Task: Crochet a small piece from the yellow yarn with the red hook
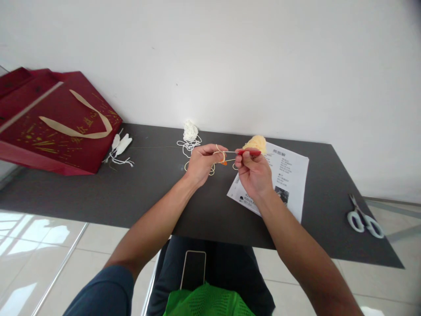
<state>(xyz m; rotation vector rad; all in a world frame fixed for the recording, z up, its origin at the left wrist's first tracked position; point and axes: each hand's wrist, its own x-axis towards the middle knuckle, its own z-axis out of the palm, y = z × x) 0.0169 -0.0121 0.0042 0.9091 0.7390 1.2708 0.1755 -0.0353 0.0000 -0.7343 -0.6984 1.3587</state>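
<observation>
My right hand (255, 173) is closed on the red handle of a crochet hook (250, 152), whose thin metal shaft points left. The shaft's tip reaches the fingers of my left hand (203, 163), which are pinched around pale yellow yarn (219, 153). A small orange piece (224, 163) shows just below those fingertips; I cannot make out what it is. Loose yarn loops hang under my left hand. Behind my right hand lies a ball of yellow yarn (257, 143), partly hidden.
A printed paper sheet (297, 175) lies under my right forearm. Scissors (362, 219) rest at the right end of the dark table (148, 193). A white yarn bundle (190, 131) sits near the wall. White crocheted pieces (123, 144) lie beside a red gift bag (72, 127). A phone (193, 270) is on my lap.
</observation>
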